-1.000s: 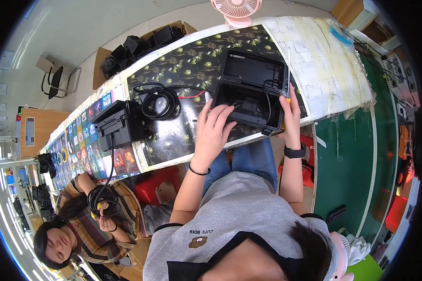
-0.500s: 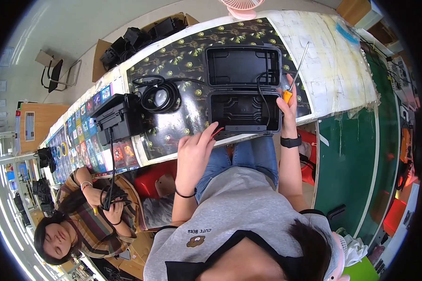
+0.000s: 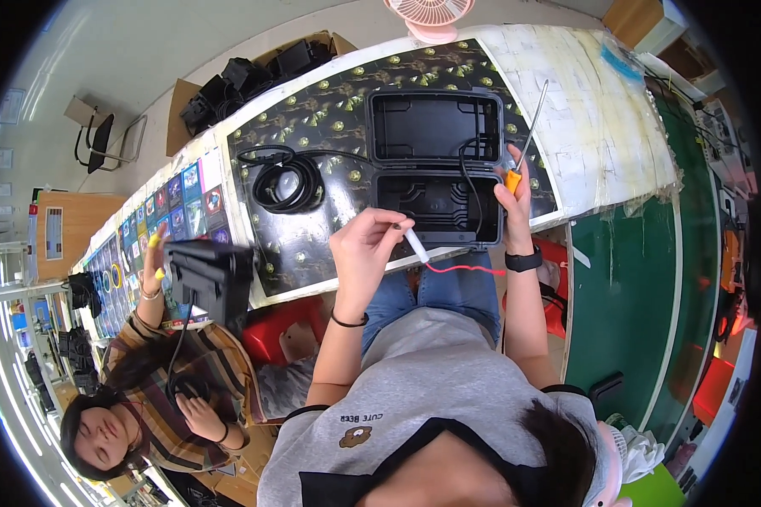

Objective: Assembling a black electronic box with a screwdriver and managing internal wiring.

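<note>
The left hand (image 3: 365, 252) is pinching a white tube (image 3: 416, 245) at six o'clock from the black case (image 3: 432, 168); the right hand (image 3: 517, 207), grip curled, is holding a screwdriver (image 3: 513, 180) at three.

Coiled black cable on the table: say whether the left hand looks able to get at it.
Likely yes: the coiled black cable lies uncovered on the patterned mat beyond the left hand, though that hand grips a white tube.

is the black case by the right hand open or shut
Open: the black case has its lid folded back, and its ribbed inside shows.
</note>
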